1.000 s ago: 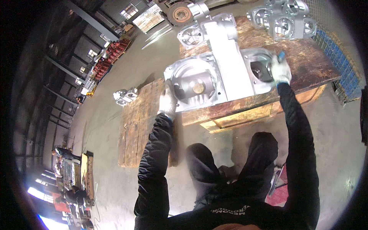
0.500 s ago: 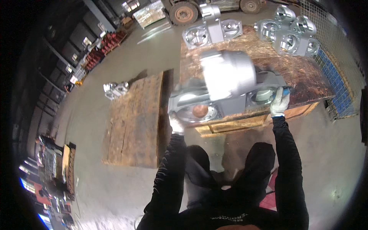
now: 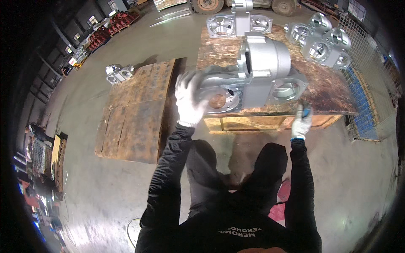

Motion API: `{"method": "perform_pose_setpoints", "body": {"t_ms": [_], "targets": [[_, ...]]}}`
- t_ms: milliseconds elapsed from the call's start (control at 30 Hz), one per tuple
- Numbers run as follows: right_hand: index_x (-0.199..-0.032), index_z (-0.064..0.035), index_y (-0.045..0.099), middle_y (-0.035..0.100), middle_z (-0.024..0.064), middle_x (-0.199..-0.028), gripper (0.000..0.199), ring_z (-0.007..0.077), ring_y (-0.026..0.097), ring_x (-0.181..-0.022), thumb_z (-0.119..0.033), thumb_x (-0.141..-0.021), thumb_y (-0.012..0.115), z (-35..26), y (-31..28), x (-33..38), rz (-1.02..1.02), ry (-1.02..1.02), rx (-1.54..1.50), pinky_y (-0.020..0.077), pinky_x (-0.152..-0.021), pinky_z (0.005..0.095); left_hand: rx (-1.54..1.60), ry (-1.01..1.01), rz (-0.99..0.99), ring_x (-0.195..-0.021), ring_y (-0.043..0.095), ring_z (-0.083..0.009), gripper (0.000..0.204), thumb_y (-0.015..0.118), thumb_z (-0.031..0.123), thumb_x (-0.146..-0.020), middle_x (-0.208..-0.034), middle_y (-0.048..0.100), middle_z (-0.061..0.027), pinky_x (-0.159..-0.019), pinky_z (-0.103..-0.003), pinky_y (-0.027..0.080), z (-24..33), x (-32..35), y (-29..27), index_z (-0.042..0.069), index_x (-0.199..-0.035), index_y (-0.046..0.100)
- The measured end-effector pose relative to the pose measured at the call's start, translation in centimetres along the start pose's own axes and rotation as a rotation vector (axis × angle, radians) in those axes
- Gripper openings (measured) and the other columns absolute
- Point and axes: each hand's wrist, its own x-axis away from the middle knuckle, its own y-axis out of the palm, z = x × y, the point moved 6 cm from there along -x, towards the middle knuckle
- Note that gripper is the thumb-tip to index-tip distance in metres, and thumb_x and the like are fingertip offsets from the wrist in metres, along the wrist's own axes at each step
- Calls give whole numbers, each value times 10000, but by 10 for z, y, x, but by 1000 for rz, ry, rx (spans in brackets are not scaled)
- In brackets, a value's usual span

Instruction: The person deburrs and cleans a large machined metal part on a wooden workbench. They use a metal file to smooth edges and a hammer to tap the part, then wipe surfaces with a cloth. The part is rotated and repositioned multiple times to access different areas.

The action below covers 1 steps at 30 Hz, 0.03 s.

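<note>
A large silver-grey metal casting (image 3: 258,90), with a round barrel on top and round openings at both sides, rests on a worn wooden crate top (image 3: 329,86). My left hand (image 3: 188,101), in a white glove, is at the casting's left end, fingers apart and slightly blurred; whether it touches the metal is unclear. My right hand (image 3: 301,122), also gloved in white, is apart from the casting, just off the crate's front edge near its right end. Its fingers are closed around a small blue object (image 3: 306,111), mostly hidden by the glove.
Further castings stand at the crate's far side, one (image 3: 242,23) behind mine and a group (image 3: 322,42) at right. A lower wooden platform (image 3: 135,114) lies at left with a smaller-looking casting (image 3: 119,73). A wire cage (image 3: 367,88) borders the right; a wheeled vehicle (image 3: 209,4) is behind.
The casting has come to rest on the crate, its blur gone. My left hand has risen and opened at its left end; my right hand has drawn back and down from its right end.
</note>
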Motion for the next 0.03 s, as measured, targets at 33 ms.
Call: {"method": "perform_pose_setpoints", "body": {"t_ms": [33], "targets": [[-1466, -90, 533, 680, 195, -1310, 660, 362, 678, -1134, -429, -943, 748, 15, 4, 6, -49, -21, -106, 522, -989, 432, -33, 60, -103, -1343, 525, -347, 774, 812, 354, -864, -1556, 431, -126, -1197, -515, 334, 13, -15, 5, 111, -1509, 460]]}}
